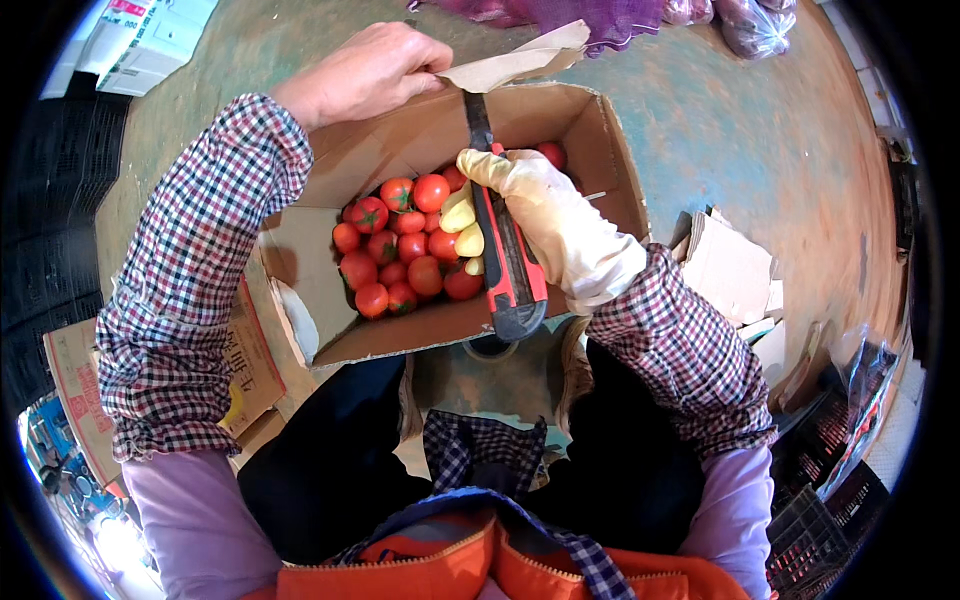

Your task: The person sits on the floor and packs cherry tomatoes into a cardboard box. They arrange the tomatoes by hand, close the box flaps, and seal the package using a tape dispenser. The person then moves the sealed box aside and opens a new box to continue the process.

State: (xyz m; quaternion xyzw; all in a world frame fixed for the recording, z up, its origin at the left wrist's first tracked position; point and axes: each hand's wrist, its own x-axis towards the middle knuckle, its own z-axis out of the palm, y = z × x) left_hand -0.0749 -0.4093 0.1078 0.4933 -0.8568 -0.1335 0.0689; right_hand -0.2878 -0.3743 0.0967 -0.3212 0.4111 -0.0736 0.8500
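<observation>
A cardboard box [480, 330] stands before me, its top uncovered, with red tomatoes [411, 246] inside, some with green stems. My right hand [551, 217], in a pale yellow glove, grips a red and black box cutter [514, 259] above the tomatoes. The cutter's wide dark blade [477, 120] points away from me and meets a cardboard flap [517, 66] at the box's far edge. My bare left hand [367, 73] pinches the left end of that flap. The blade's tip is hidden behind the flap.
Torn cardboard pieces [729, 262] lie on the floor at the right, near black plastic crates [806, 536]. More black crates [56, 187] are stacked at the left, beside a printed carton [251, 360]. A purple mesh sack [540, 15] and filled plastic bags [754, 28] lie beyond the box.
</observation>
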